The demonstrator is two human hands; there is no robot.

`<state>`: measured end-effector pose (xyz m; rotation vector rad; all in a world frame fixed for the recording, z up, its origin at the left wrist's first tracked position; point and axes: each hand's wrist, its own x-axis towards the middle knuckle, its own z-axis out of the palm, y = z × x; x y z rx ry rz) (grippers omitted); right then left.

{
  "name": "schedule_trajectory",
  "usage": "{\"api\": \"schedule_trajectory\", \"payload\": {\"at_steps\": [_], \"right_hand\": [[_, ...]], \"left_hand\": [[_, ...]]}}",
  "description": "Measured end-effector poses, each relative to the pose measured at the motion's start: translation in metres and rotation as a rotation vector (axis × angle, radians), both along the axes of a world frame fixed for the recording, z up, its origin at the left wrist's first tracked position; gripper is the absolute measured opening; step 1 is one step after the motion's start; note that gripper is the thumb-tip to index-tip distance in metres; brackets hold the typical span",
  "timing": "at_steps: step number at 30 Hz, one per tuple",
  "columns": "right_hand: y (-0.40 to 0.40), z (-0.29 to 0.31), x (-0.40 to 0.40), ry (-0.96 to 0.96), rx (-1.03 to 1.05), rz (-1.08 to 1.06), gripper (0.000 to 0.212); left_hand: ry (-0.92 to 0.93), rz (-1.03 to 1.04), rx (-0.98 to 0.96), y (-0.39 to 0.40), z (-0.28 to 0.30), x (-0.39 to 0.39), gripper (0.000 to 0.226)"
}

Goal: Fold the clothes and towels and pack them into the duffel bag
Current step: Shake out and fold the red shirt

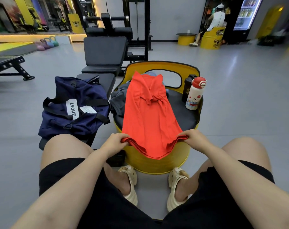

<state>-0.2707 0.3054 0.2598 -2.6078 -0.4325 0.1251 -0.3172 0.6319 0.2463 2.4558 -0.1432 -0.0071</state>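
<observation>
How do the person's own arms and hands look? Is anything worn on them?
Both forearms are bare, with no sleeves in view. The left hand and the right hand wear no gloves; no rings, watch or bracelets show on them. Lower down, the person wears black shorts and cream-coloured foam clogs.
</observation>
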Motion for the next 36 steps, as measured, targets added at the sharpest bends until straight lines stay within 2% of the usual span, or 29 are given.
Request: {"api": "schedule_trajectory", "payload": {"at_steps": [4, 8, 14, 17, 20, 24, 29, 32, 36], "right_hand": [[-0.005, 0.009, -0.009, 0.032, -0.011, 0.032, 0.023], [-0.011, 0.018, -0.016, 0.102, 0.020, 0.055, 0.049], [-0.017, 0.023, -0.006, 0.136, -0.005, 0.050, 0.041], [-0.018, 0.027, 0.001, 0.144, 0.060, 0.035, 0.033], [-0.016, 0.029, 0.015, 0.132, 0.144, -0.013, 0.011], [-0.012, 0.027, 0.039, 0.114, 0.234, -0.095, 0.016], [-0.003, 0.020, 0.078, 0.150, 0.334, -0.178, 0.011], [0.003, 0.016, 0.104, 0.128, 0.385, -0.192, 0.017], [0.010, 0.015, 0.138, 0.145, 0.538, -0.204, 0.016]], "left_hand": [[0.066, -0.070, 0.087, 0.003, 0.007, -0.007, 0.015], [0.168, -0.173, 0.154, 0.004, 0.013, -0.013, 0.014], [0.290, -0.227, 0.106, 0.001, 0.025, -0.010, 0.011], [0.254, -0.214, 0.012, 0.001, 0.032, 0.000, 0.007], [0.134, -0.137, -0.087, 0.000, 0.037, 0.016, 0.016], [0.039, -0.009, -0.171, -0.003, 0.037, 0.043, 0.023], [0.049, 0.102, -0.334, -0.006, 0.037, 0.082, 0.024], [0.066, 0.187, -0.461, -0.009, 0.038, 0.110, 0.025], [0.081, 0.253, -0.629, -0.010, 0.040, 0.151, 0.022]]}}
